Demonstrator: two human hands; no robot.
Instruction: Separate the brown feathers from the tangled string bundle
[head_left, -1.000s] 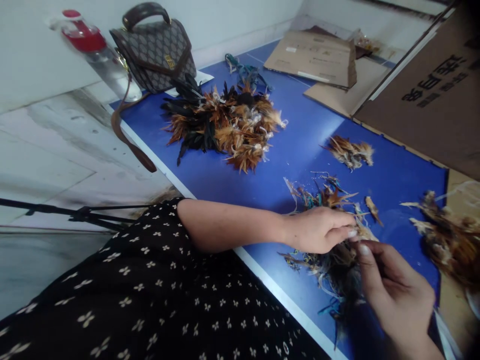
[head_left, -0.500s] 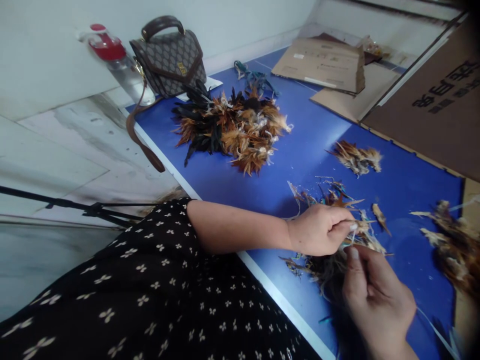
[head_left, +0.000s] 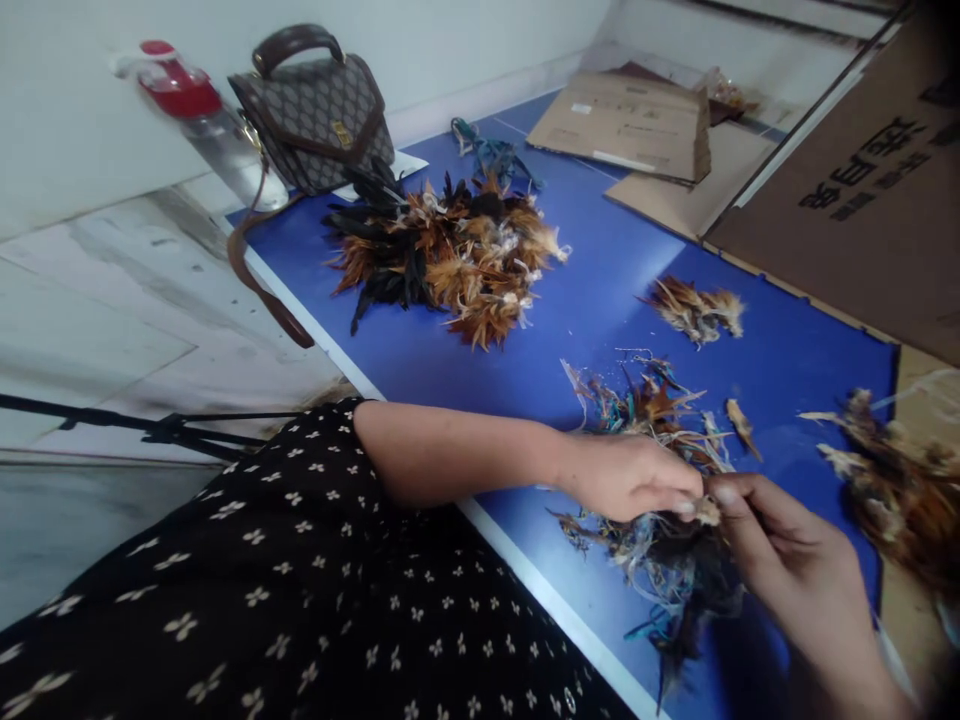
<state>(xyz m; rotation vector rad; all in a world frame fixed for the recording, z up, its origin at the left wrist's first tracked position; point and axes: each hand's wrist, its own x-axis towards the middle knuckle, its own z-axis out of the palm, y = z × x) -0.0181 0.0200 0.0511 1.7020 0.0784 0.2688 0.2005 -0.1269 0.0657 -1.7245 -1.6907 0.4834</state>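
My left hand (head_left: pixel 634 480) reaches in from the left with its fingers closed on a small feather tuft (head_left: pixel 707 512). Pressed up against it, my right hand (head_left: pixel 787 550) pinches the other side of that tuft between thumb and forefinger. Most of the tuft is hidden by the fingers. Beneath and around both hands lies a loose heap of feathers and threads (head_left: pixel 667 560), brown, dark and teal. One small tan feather piece (head_left: pixel 742 428) rests just beyond the hands.
A big pile of brown and black feather bunches (head_left: pixel 480 260) covers the far left of the blue table (head_left: pixel 592 290). Smaller feather clumps (head_left: pixel 697 308) (head_left: pixel 900 490) lie right. Behind stand a handbag (head_left: pixel 319 120), a bottle (head_left: pixel 214 130), flattened cardboard (head_left: pixel 622 125) and a carton (head_left: pixel 840 190).
My left hand has turned slightly downward, and my right hand has come up beside it, so the fingertips now meet at the tuft. The view has shifted a little.
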